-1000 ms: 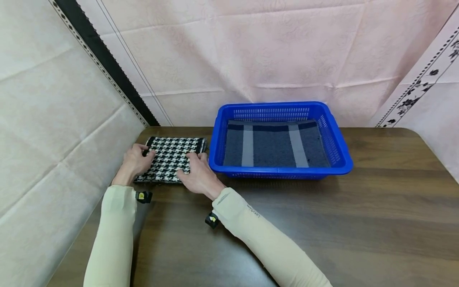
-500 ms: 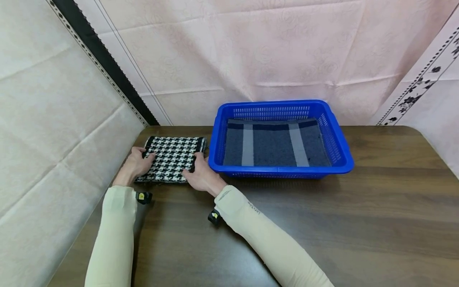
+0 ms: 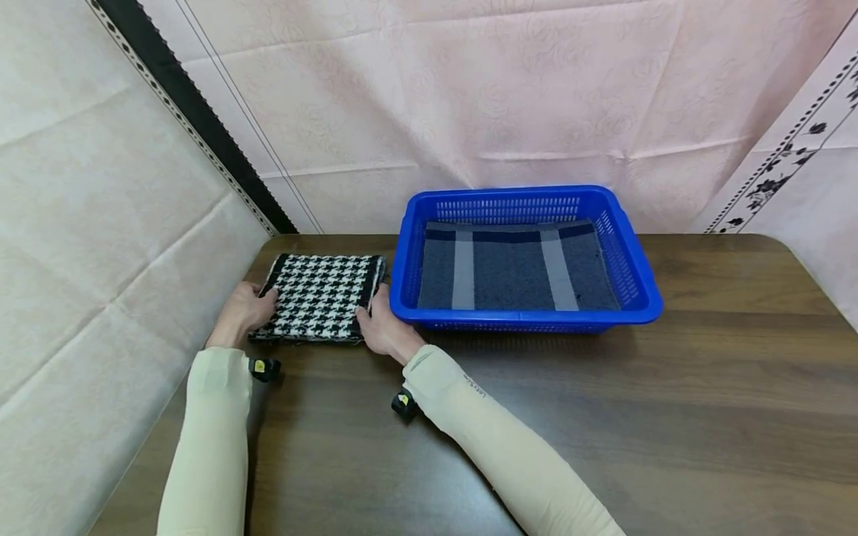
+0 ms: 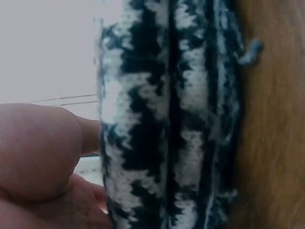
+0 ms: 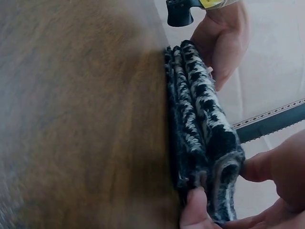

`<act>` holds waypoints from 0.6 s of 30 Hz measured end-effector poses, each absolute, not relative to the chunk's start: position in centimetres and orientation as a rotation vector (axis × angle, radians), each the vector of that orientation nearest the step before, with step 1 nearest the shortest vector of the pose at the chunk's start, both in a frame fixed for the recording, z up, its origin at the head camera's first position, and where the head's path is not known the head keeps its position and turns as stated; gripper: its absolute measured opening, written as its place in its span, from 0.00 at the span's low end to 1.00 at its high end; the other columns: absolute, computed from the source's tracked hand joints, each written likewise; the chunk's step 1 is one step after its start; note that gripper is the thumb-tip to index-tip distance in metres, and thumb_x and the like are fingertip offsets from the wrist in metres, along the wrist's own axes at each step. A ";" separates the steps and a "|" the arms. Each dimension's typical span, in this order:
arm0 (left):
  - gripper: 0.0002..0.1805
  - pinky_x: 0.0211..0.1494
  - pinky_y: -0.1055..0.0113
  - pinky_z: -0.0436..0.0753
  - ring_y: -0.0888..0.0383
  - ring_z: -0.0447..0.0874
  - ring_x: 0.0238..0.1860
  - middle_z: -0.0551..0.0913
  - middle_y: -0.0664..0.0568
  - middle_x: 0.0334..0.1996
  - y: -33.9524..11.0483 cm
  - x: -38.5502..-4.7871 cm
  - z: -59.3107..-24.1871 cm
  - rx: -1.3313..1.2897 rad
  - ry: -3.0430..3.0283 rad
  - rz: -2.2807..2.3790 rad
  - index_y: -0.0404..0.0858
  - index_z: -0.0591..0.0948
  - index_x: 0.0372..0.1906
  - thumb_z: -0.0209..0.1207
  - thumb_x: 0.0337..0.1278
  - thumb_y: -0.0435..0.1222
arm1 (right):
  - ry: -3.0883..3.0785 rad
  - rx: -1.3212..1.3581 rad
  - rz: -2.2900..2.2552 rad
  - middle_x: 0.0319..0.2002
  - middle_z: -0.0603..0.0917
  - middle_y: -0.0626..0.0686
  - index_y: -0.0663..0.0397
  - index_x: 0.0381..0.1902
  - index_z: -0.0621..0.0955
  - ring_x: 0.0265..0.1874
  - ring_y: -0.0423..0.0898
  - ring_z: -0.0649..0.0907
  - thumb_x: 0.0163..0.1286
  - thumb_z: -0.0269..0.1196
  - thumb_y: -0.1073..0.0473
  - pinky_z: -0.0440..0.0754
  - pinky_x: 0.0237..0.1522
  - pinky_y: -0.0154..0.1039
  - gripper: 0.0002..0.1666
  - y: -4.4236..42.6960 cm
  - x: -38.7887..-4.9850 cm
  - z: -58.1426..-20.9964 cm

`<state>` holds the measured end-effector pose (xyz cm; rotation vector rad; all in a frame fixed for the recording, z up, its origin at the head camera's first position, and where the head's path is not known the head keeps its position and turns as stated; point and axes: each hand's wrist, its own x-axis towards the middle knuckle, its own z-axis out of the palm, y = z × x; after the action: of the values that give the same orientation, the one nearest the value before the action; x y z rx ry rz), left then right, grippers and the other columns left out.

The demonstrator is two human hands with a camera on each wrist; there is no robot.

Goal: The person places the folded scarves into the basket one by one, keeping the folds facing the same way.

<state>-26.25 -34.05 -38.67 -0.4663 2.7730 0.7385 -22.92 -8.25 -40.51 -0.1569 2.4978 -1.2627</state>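
Observation:
A folded black-and-white houndstooth scarf (image 3: 320,296) lies on the left part of the table, its stacked layers showing in the right wrist view. My left hand (image 3: 243,314) holds its left edge, thumb on top; the fingertips are hidden there. At the scarf's right edge, my right hand (image 3: 390,327) has its thumb above, and a finger reaches under the layers (image 5: 209,119) in the right wrist view. Loose threads hang from the scarf's side (image 4: 195,114) in the left wrist view.
Just right of the scarf stands a blue plastic basket (image 3: 523,318), close to my right hand. Inside it lies a flat grey cloth (image 3: 512,272) with light stripes. The brown wooden table (image 3: 670,417) meets hanging pale fabric (image 3: 536,97) at the back and left.
My right hand has slid right, from the scarf's top to its right edge. My left hand has shifted slightly outward to the left edge. The scarf has hardly moved.

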 end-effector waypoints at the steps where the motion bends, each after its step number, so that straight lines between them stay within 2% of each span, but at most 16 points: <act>1: 0.37 0.74 0.41 0.65 0.30 0.59 0.74 0.57 0.23 0.74 -34.2 -26.2 -38.7 -0.454 2.771 0.721 0.20 0.55 0.75 0.35 0.79 0.48 | 2.504 -0.155 -1.249 0.82 0.51 0.59 0.59 0.82 0.45 0.82 0.51 0.53 0.83 0.48 0.49 0.57 0.80 0.46 0.42 -8.3 -23.0 -40.5; 2: 0.35 0.69 0.42 0.71 0.31 0.66 0.69 0.65 0.23 0.69 -34.4 -26.2 -38.7 -0.452 2.772 0.704 0.20 0.63 0.71 0.35 0.79 0.48 | 2.505 -0.153 -1.242 0.82 0.51 0.59 0.59 0.82 0.45 0.82 0.51 0.53 0.83 0.49 0.49 0.57 0.80 0.46 0.42 -8.3 -23.0 -40.6; 3: 0.33 0.62 0.44 0.77 0.33 0.75 0.60 0.74 0.25 0.59 -34.5 -26.2 -38.8 -0.451 2.775 0.691 0.20 0.71 0.62 0.35 0.79 0.48 | 2.509 -0.153 -1.231 0.82 0.52 0.59 0.60 0.82 0.47 0.81 0.51 0.54 0.83 0.49 0.48 0.58 0.79 0.46 0.42 -8.3 -23.0 -40.7; 4: 0.32 0.54 0.47 0.80 0.36 0.79 0.50 0.80 0.29 0.48 -34.7 -26.2 -38.8 -0.448 2.773 0.686 0.22 0.76 0.50 0.35 0.79 0.48 | 2.515 -0.153 -1.220 0.81 0.55 0.59 0.61 0.82 0.48 0.81 0.51 0.56 0.83 0.49 0.47 0.60 0.78 0.45 0.41 -8.3 -22.9 -40.7; 5: 0.31 0.45 0.50 0.80 0.41 0.80 0.40 0.81 0.34 0.36 -34.8 -26.2 -38.8 -0.444 2.771 0.688 0.26 0.77 0.39 0.35 0.79 0.49 | 2.518 -0.153 -1.218 0.79 0.61 0.59 0.62 0.80 0.53 0.78 0.50 0.62 0.82 0.50 0.47 0.65 0.75 0.44 0.40 -8.3 -22.9 -40.7; 6: 0.29 0.38 0.54 0.78 0.46 0.77 0.31 0.78 0.41 0.26 -34.9 -26.2 -38.9 -0.435 2.773 0.687 0.31 0.75 0.29 0.35 0.79 0.49 | 2.516 -0.157 -1.214 0.73 0.68 0.60 0.63 0.77 0.60 0.73 0.50 0.70 0.82 0.50 0.47 0.71 0.70 0.43 0.36 -8.3 -22.9 -40.7; 7: 0.29 0.33 0.57 0.74 0.50 0.72 0.24 0.72 0.48 0.19 -35.0 -26.3 -38.9 -0.432 2.776 0.683 0.37 0.70 0.22 0.36 0.79 0.49 | 2.514 -0.166 -1.213 0.63 0.77 0.60 0.65 0.69 0.69 0.62 0.50 0.78 0.82 0.51 0.46 0.77 0.60 0.41 0.31 -8.3 -22.9 -40.6; 8: 0.27 0.30 0.60 0.70 0.55 0.67 0.21 0.65 0.54 0.16 -35.1 -26.3 -38.9 -0.435 2.774 0.687 0.42 0.65 0.19 0.36 0.79 0.49 | 2.505 -0.180 -1.211 0.51 0.82 0.58 0.66 0.58 0.76 0.49 0.49 0.83 0.82 0.50 0.46 0.81 0.49 0.40 0.27 -8.2 -22.8 -40.6; 10: 0.28 0.31 0.61 0.69 0.55 0.67 0.22 0.64 0.54 0.16 -35.1 -26.3 -38.9 -0.431 2.769 0.680 0.44 0.63 0.18 0.36 0.79 0.50 | 2.489 -0.209 -1.209 0.28 0.79 0.53 0.60 0.34 0.79 0.26 0.47 0.79 0.82 0.50 0.46 0.77 0.29 0.38 0.24 -8.1 -22.8 -40.6; 12: 0.28 0.33 0.60 0.70 0.53 0.68 0.24 0.67 0.50 0.20 -35.2 -26.2 -38.9 -0.428 2.774 0.671 0.43 0.64 0.18 0.35 0.79 0.51 | 2.465 -0.231 -1.223 0.16 0.69 0.49 0.52 0.20 0.72 0.14 0.46 0.69 0.82 0.51 0.46 0.69 0.19 0.37 0.29 -8.0 -22.9 -40.7; 14: 0.30 0.36 0.58 0.71 0.50 0.71 0.28 0.70 0.44 0.25 -35.2 -26.1 -38.9 -0.428 2.776 0.660 0.40 0.66 0.21 0.34 0.79 0.52 | 2.468 -0.236 -1.230 0.14 0.66 0.46 0.49 0.17 0.70 0.12 0.44 0.67 0.82 0.51 0.45 0.67 0.17 0.36 0.30 -8.0 -22.8 -40.7; 16: 0.34 0.41 0.53 0.75 0.44 0.76 0.34 0.76 0.34 0.34 -35.2 -26.1 -38.9 -0.436 2.773 0.651 0.30 0.73 0.28 0.32 0.79 0.53 | 2.482 -0.231 -1.238 0.15 0.67 0.46 0.49 0.18 0.71 0.13 0.44 0.69 0.81 0.52 0.45 0.69 0.19 0.36 0.29 -8.0 -22.8 -40.7; 18: 0.39 0.51 0.47 0.77 0.36 0.77 0.47 0.74 0.24 0.52 -35.1 -26.0 -38.8 -0.448 2.755 0.647 0.22 0.77 0.45 0.30 0.79 0.55 | 2.497 -0.223 -1.231 0.19 0.71 0.48 0.51 0.23 0.74 0.17 0.45 0.72 0.81 0.52 0.44 0.71 0.23 0.36 0.26 -8.1 -22.6 -40.8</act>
<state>-26.04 -35.14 -38.78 -0.4482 2.7553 0.6465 -22.65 -8.08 -40.76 -0.2227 2.4966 -1.2315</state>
